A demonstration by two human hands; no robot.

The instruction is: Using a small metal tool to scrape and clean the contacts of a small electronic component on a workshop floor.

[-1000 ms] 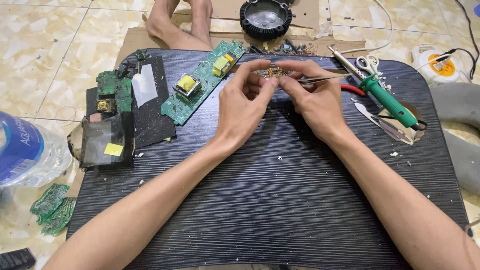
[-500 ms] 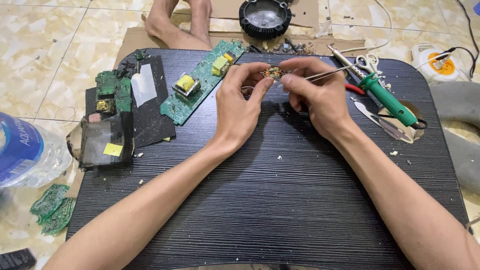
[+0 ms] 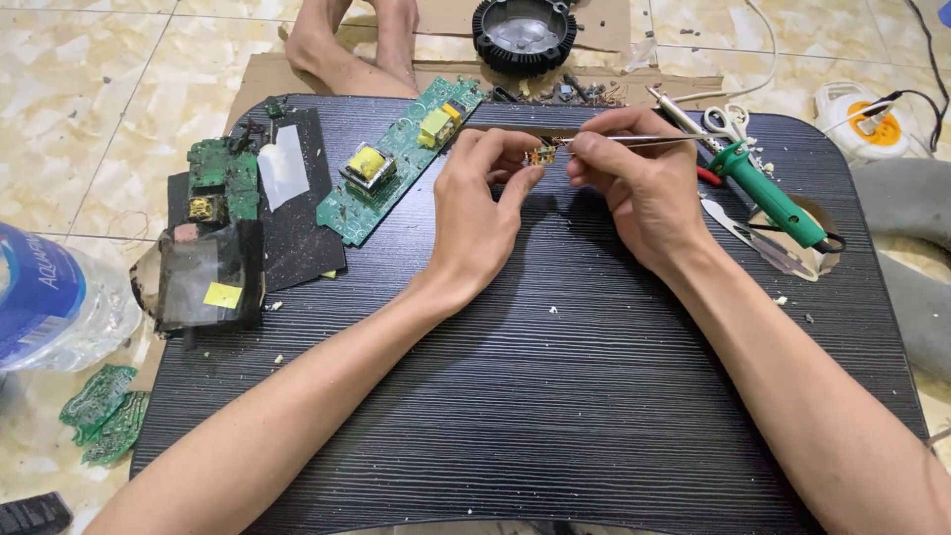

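At the far left a clear water bottle with a blue label lies on the tiled floor, with green board scraps below it; on the dark ribbed table sit a black foil-wrapped block with a yellow sticker, a small green circuit board behind it, and a long green circuit board with yellow transformers lying at a slant; the left hand is raised above the table's far middle, its fingertips pinching a small electronic component; just beside it the right hand grips thin metal tweezers whose tips meet the component; further right lie a green-handled soldering iron, scissors and a white and orange power socket on the floor; a black round part rests beyond the table.
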